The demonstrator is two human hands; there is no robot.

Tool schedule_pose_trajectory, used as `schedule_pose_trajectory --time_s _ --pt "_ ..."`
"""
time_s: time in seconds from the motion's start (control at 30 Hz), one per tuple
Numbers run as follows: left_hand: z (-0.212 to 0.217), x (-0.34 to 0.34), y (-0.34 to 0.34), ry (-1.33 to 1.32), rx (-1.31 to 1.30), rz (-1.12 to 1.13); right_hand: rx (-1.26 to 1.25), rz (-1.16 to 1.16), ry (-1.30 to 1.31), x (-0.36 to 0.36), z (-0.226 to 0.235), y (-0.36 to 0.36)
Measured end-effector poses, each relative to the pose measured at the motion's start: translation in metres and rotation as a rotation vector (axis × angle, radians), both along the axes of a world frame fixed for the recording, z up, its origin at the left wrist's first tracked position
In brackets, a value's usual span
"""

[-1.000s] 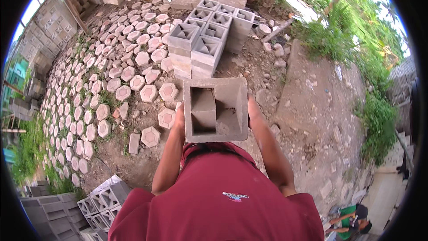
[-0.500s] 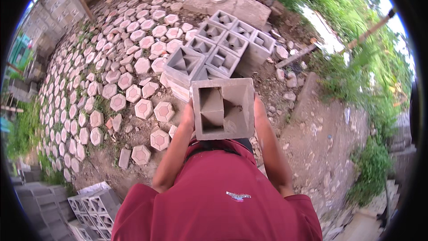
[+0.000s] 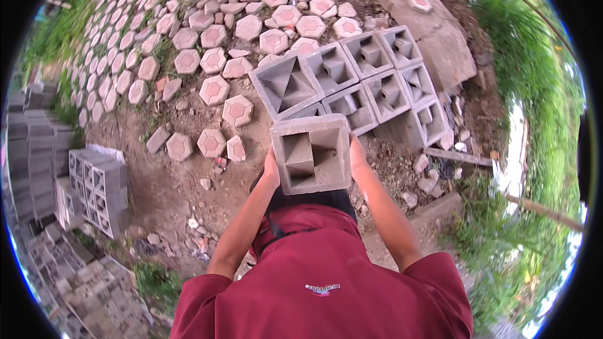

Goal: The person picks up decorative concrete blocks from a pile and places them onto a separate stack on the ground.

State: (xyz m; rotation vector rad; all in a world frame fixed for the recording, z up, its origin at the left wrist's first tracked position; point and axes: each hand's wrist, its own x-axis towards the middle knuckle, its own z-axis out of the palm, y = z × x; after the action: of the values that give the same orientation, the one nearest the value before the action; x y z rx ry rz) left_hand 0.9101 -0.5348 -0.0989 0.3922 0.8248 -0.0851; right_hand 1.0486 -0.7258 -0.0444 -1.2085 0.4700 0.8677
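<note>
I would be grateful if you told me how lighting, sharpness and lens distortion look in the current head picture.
Head view: strong fisheye distortion inside a dark rim; head view: the held block looks fairly clear, with shading inside it; head view: greenery along the right looks smeared, and the pale strip there is nearly washed out to white.

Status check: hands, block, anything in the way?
Left hand, right hand grip block from opposite sides. Block held before waist, hollows toward camera. Stacked blocks just beyond it.
</note>
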Motion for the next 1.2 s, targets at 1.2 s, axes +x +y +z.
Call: schedule_pose_trajectory --time_s 1.2 --pt "-0.111 0.046 -0.046 0.262 0.248 0.416 -0.213 0.528 -0.298 0.098 -0.137 0.009"
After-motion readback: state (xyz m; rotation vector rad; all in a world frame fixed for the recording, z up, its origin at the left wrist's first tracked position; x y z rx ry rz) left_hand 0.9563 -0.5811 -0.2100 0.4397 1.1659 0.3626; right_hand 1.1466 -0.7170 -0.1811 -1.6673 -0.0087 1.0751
